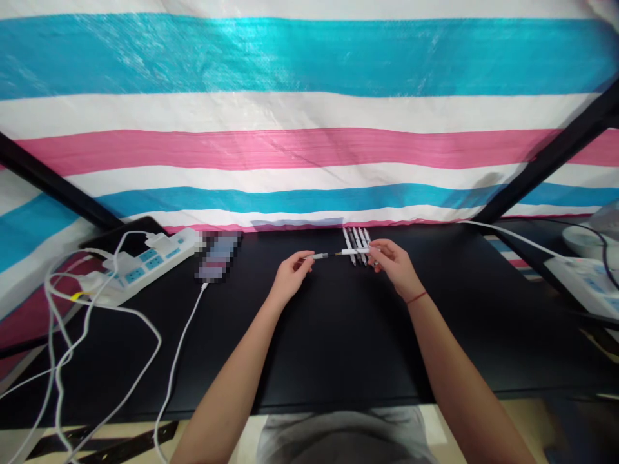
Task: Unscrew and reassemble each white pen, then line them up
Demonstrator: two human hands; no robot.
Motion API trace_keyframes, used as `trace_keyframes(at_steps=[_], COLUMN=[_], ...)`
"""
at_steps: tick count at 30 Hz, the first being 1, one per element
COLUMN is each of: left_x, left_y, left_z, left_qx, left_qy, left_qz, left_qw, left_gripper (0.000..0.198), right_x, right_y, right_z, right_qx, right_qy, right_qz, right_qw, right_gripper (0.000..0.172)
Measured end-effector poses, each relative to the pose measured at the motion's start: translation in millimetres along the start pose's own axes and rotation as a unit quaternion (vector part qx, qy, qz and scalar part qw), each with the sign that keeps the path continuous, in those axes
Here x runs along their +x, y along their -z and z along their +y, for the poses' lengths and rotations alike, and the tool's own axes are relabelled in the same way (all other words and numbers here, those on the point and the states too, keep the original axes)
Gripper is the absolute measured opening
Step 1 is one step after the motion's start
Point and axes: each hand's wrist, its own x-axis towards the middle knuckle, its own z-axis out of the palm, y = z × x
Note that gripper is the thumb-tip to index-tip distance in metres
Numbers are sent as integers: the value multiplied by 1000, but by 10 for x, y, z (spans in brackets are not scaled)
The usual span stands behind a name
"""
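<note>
Between its fingertips my left hand (293, 274) pinches a slim pen refill (325, 256), pale at the held end and dark farther along. My right hand (393, 263), with a red string at the wrist, grips a white pen barrel (354, 251). Both pieces are roughly level, in line with each other above the black table. The refill's narrow tip points right, at the barrel's left end; whether it has entered the barrel I cannot tell. Just behind the barrel, several white pens (346, 236) lie side by side, partly covered by it and my right hand.
A white power strip (159, 258) with plugs and looping white cables sits at the left of the black table (338, 348). Nearby lies a blurred-out phone (218, 256) on a charging cable (186, 338). Another power strip (587, 280) is at right. Striped sheeting (309, 151) hangs behind.
</note>
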Motion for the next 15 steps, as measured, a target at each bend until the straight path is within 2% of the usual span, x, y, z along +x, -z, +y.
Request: trace_keyframes(at_steps=[6, 10, 15], left_x=[48, 63, 60], left_y=[54, 79, 90], left_z=[-33, -42, -47], left_qx=[-48, -57, -48], left_qy=[28, 26, 15], left_qz=[28, 46, 35], left_qw=[998, 997, 998], left_gripper=[39, 41, 46], right_x=[36, 54, 53], right_y=[94, 131, 147], right_z=[-13, 0, 22], right_qx=[25, 35, 24], right_qy=[-2, -5, -11], right_qz=[46, 69, 79], right_qw=[999, 997, 997], right_gripper=[32, 37, 37])
